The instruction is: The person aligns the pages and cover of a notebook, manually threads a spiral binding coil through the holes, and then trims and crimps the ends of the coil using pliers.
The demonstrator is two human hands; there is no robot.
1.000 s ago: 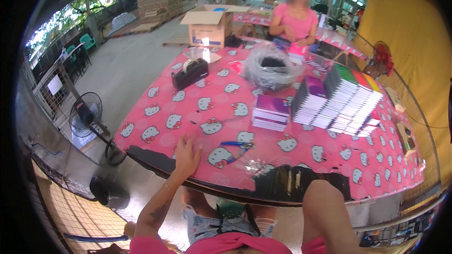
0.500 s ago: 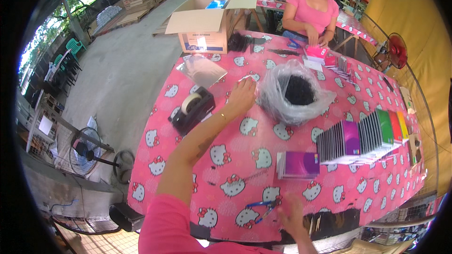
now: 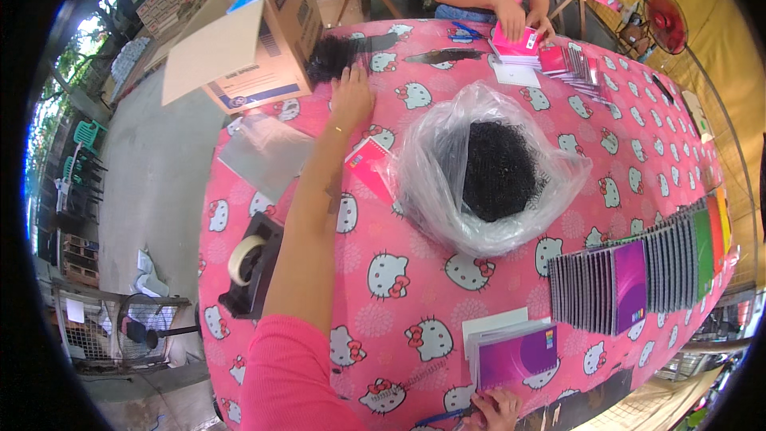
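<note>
Head view: black wires [image 3: 331,58] lay just beyond your spread left hand [image 3: 352,97], apparently for reach; purple notebooks [image 3: 515,357] sat ahead of your right hand [image 3: 498,410], its hold unclear.

Your matt cloth sleeve [image 3: 291,367], smooth paper notebook [image 3: 515,357], rough black pile [image 3: 330,57], crinkled shiny plastic bag [image 3: 431,183], matt cardboard box [image 3: 275,60]

Pink-covered table [image 3: 427,294], tape dispenser [image 3: 267,262], 1 clear bag [image 3: 435,191], black wiry pile [image 3: 329,58], purple notebooks [image 3: 515,357], open carton [image 3: 267,78]
</note>
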